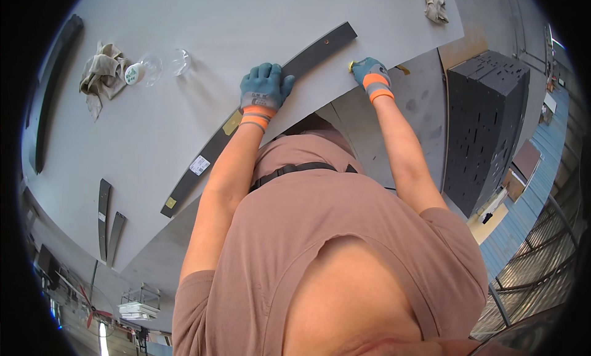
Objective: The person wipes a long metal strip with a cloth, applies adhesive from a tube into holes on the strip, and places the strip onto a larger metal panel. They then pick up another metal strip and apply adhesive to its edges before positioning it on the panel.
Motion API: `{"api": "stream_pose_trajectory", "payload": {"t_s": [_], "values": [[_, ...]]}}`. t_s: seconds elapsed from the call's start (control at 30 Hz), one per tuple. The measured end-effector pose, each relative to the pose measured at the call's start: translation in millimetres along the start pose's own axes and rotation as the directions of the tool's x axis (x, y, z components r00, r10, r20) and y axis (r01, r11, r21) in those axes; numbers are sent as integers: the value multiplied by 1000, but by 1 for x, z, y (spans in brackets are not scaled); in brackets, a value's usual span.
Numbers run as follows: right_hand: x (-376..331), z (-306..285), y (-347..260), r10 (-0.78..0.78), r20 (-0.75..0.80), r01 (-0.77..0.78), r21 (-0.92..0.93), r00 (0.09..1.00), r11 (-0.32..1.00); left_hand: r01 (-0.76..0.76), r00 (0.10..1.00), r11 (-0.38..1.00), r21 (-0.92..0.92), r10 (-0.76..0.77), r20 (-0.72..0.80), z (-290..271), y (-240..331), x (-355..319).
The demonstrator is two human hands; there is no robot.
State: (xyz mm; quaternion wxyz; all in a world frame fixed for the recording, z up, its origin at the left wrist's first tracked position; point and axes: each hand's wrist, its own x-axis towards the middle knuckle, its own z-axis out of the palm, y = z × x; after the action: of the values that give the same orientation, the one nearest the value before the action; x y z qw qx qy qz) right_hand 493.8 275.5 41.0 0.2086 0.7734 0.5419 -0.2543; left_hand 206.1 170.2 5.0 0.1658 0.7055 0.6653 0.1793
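A long dark grey strip (212,144) lies slantwise along the near edge of the pale tabletop (184,17). It bears a white label (199,165), yellow patches (232,123) and a small hole near its far right end. My left hand (265,88), in a blue-grey glove with an orange cuff, grips the strip near its middle, fingers over its far side and thumb apart. At the table edge, right of the strip, my gloved right hand (370,74) is closed on a small yellow piece (351,66). Its kind is too small to make out.
Left of the strip lie a crumpled cloth (101,79), a clear plastic bottle with a white cap (133,74), and several dark strips (104,217). Another cloth (436,5) sits at the far right corner. A stack of dark panels (486,122) stands at the right.
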Motion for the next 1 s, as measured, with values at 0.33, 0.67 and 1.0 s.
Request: {"api": "stream_pose_trajectory", "payload": {"t_s": [0.33, 0.67, 1.0], "values": [[-23, -28, 10, 122, -130, -132, -79, 984, 988, -1, 1000, 1000, -17, 1, -4, -3, 2, 1], [12, -5, 58, 11, -81, 1, 145, 997, 989, -29, 1000, 1000, -11, 29, 1, -5, 6, 5], [12, 6, 85, -19, -156, 146, 870, 988, 471, -25, 999, 1000, -9, 24, -32, -1, 0, -1]]}}
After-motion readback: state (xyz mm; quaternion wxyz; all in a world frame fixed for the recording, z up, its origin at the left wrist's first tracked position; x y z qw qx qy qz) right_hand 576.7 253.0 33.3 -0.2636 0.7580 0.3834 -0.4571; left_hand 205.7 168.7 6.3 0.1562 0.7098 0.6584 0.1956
